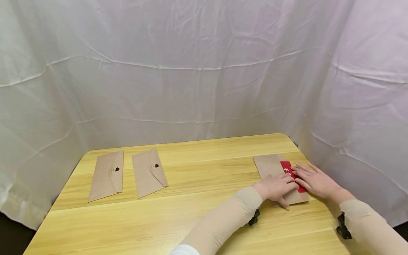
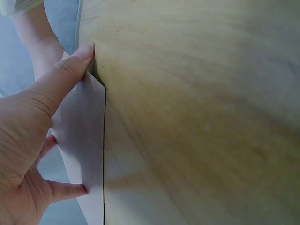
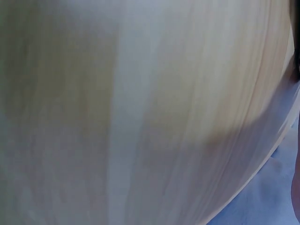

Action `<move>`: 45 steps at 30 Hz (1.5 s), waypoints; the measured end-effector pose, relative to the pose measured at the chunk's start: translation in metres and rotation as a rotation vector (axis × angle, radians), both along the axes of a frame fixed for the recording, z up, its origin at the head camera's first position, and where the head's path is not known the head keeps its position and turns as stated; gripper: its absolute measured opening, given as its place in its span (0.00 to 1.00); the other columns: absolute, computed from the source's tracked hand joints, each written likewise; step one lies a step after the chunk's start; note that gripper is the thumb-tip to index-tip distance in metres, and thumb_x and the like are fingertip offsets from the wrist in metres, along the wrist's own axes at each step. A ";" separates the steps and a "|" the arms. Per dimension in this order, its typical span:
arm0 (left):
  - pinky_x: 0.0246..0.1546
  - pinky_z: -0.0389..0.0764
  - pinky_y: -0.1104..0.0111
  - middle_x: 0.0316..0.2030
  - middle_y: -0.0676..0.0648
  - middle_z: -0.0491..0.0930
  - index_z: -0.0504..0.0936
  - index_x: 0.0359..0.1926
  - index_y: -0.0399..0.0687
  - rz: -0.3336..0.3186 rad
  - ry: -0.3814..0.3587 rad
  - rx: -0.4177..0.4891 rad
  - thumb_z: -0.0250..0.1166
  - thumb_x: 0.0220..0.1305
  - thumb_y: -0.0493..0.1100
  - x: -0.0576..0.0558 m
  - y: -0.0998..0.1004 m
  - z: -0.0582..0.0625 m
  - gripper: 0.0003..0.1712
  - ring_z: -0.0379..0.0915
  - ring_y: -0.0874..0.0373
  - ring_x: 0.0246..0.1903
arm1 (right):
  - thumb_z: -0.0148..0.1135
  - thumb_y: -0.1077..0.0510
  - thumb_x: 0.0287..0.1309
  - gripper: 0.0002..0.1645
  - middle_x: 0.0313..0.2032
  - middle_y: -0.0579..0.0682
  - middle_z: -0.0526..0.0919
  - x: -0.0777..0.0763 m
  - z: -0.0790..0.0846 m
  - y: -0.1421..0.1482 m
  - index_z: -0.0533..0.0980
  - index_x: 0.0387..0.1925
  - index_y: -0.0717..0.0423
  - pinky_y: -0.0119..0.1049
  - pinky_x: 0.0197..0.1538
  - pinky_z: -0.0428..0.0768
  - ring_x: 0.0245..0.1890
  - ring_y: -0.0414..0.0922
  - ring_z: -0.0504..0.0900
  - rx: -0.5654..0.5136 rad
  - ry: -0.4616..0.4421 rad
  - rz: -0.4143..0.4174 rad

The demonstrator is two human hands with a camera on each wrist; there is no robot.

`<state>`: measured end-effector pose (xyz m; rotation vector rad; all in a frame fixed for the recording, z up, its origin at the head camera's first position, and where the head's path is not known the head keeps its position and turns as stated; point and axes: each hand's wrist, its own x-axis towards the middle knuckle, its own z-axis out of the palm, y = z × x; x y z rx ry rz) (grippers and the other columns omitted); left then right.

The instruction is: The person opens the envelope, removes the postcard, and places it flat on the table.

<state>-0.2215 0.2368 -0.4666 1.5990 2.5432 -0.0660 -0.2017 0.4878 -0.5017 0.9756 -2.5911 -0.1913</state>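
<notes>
At the right end of the table a brown paper envelope lies flat. A red paper packet with white characters shows against its right part, partly covered by fingers; whether it is inside or on top, I cannot tell. My left hand rests on the envelope with fingers extended and thumb spread toward its near edge. In the left wrist view the left hand touches the brown paper with thumb and fingertips. From the right, my right hand lays fairly straight fingers on the red packet.
Two more brown envelopes, a left one and one beside it, lie on the wooden table at the left, each with a small black mark. Pale curtains hang behind and along both sides.
</notes>
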 end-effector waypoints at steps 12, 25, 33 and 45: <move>0.62 0.69 0.58 0.72 0.66 0.52 0.60 0.68 0.74 -0.007 0.018 0.010 0.67 0.47 0.73 -0.003 -0.004 0.002 0.48 0.44 0.68 0.73 | 0.57 0.47 0.65 0.33 0.62 0.61 0.72 -0.012 0.003 -0.022 0.67 0.66 0.59 0.49 0.77 0.46 0.61 0.60 0.69 -0.120 -0.134 -0.185; 0.60 0.70 0.64 0.70 0.65 0.54 0.61 0.68 0.74 -0.028 0.045 0.006 0.66 0.48 0.74 -0.003 -0.005 0.004 0.47 0.44 0.67 0.74 | 0.44 0.39 0.71 0.40 0.69 0.63 0.62 -0.036 0.006 -0.040 0.57 0.73 0.59 0.68 0.66 0.58 0.69 0.62 0.60 -0.150 -0.315 -0.439; 0.58 0.72 0.63 0.71 0.66 0.52 0.61 0.68 0.75 -0.020 0.046 -0.005 0.66 0.47 0.75 -0.003 -0.003 0.002 0.47 0.43 0.68 0.74 | 0.43 0.38 0.72 0.41 0.68 0.68 0.60 -0.043 0.004 -0.046 0.55 0.73 0.62 0.69 0.66 0.56 0.69 0.66 0.57 -0.185 -0.350 -0.485; 0.65 0.62 0.78 0.69 0.65 0.56 0.62 0.68 0.71 -0.070 0.101 0.010 0.65 0.48 0.75 -0.002 -0.003 0.002 0.47 0.53 0.70 0.69 | 0.49 0.44 0.70 0.36 0.59 0.64 0.65 -0.049 -0.007 -0.044 0.61 0.69 0.64 0.67 0.64 0.60 0.62 0.64 0.61 -0.160 -0.186 -0.412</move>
